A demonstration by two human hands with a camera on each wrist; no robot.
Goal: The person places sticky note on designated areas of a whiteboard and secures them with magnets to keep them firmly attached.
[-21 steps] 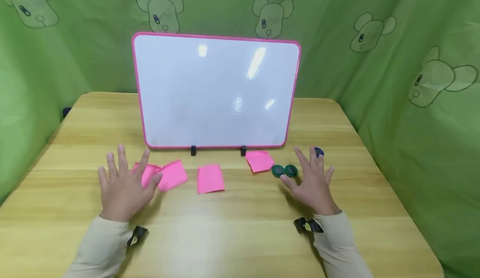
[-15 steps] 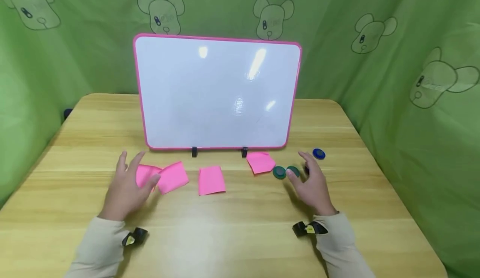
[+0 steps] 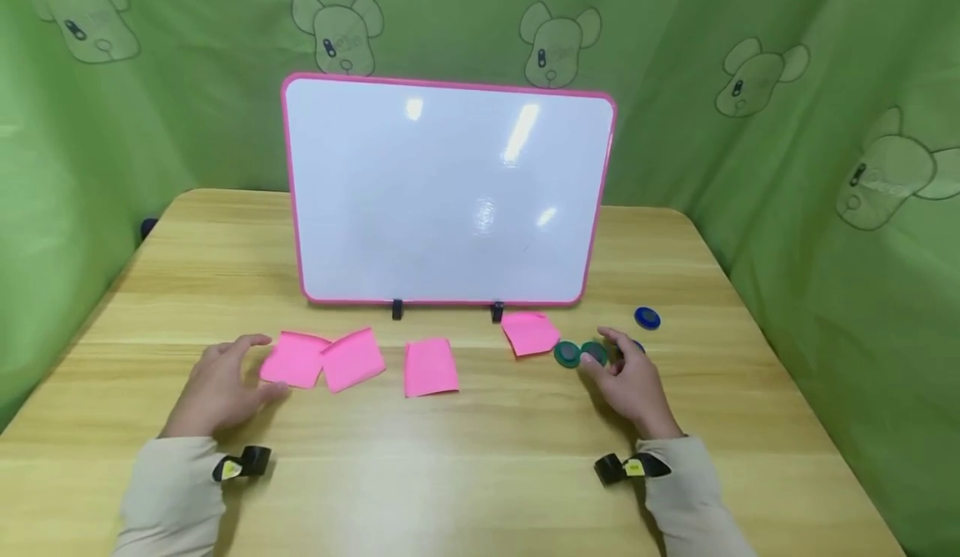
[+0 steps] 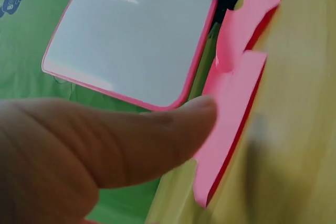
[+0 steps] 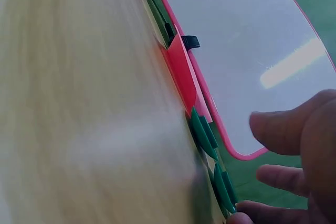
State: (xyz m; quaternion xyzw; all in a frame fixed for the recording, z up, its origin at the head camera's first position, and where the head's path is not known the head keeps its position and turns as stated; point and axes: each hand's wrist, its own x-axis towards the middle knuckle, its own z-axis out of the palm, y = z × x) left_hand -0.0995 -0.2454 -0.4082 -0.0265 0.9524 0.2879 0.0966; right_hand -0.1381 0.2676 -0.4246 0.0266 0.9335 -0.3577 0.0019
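Head view: pink notes [image 3: 431,368], wooden table [image 3: 360,490], green curtain [image 3: 450,11] behind.

Square pink paper notes [image 3: 431,368]: unpatterned. Round green discs [image 3: 567,354] and round blue disc [image 3: 647,318], right: grey centres. Rectangular whiteboard [image 3: 442,198]: white face, pink border. Wooden surface [image 3: 360,474]: yellow-tan, grained. Green fabric curtain [image 3: 450,23]: dark-outlined animal heads [image 3: 343,40].

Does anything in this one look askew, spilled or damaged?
Nothing looks spilled or broken. Slightly untidy: the leftmost pink note and the pink note beside it meet at uneven angles, their edges curling up in the left wrist view instead of lying flat.
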